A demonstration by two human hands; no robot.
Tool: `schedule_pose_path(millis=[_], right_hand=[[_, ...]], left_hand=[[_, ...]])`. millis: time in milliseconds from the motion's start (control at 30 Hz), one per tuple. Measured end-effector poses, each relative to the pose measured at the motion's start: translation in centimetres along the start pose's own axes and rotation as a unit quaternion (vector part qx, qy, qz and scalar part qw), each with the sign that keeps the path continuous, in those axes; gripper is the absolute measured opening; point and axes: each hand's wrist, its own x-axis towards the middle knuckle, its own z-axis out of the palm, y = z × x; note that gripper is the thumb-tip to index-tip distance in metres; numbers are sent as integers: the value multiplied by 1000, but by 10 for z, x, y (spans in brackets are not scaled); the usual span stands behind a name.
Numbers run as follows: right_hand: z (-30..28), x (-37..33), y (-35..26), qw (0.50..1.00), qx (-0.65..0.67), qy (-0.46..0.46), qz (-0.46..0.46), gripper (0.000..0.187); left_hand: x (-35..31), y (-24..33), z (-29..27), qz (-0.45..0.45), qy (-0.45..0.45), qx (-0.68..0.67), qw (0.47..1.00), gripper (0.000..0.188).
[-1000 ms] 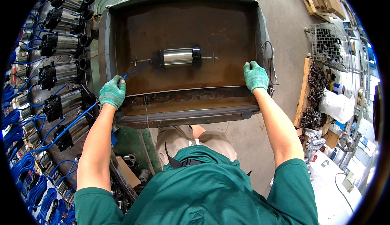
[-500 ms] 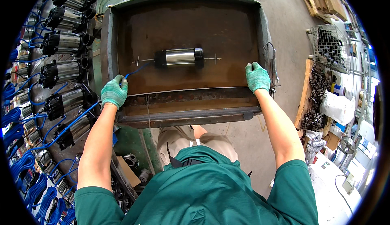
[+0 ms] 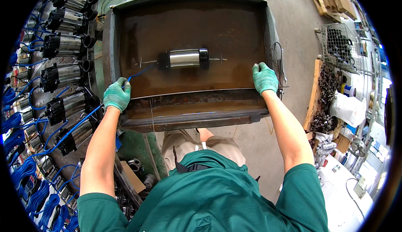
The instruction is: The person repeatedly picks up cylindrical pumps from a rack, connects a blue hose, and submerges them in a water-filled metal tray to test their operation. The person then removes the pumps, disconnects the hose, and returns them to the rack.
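In front of me stands a deep metal tank [image 3: 109, 43] holding brownish liquid. A cylindrical silver motor with black ends [image 3: 184, 58] lies across its middle, a thin rod sticking out at each side. My gloved left hand [image 3: 117, 94] is closed at the tank's left front corner, with the motor's blue cable [image 3: 136, 74] running through it and out to the lower left. At the right front corner my gloved right hand [image 3: 265, 78] is closed on the tank's edge. What lies under both sets of fingers is partly hidden.
Several similar silver and black motors [image 3: 69, 45] line the left side, with coiled blue cables [image 3: 37, 196] below them. To the right are a wire basket [image 3: 340, 43] of dark parts, a white bag [image 3: 348, 110] and flat cardboard [image 3: 339, 0]. A metal wire hook [image 3: 283, 66] hangs on the tank's right side.
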Motion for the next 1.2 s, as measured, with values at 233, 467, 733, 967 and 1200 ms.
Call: schedule_pose_path(millis=[233, 467, 733, 967, 1200], right_hand=[[0, 0, 0, 1000, 6, 2, -1, 41], [1, 0, 1, 1000, 7, 6, -2, 40], [0, 0, 1, 1000, 5, 0, 1, 41], [2, 1, 2, 1000, 15, 11, -4, 41], [-5, 0, 1, 1000, 26, -6, 0, 40]], left_hand=[[-1, 2, -1, -4, 3, 3, 1000, 30], [-1, 0, 0, 0, 5, 3, 1000, 30], [1, -2, 2, 6, 6, 0, 1000, 30], [-3, -7, 9, 23, 72, -34, 997, 27], [1, -7, 9, 140, 145, 29, 979, 22]])
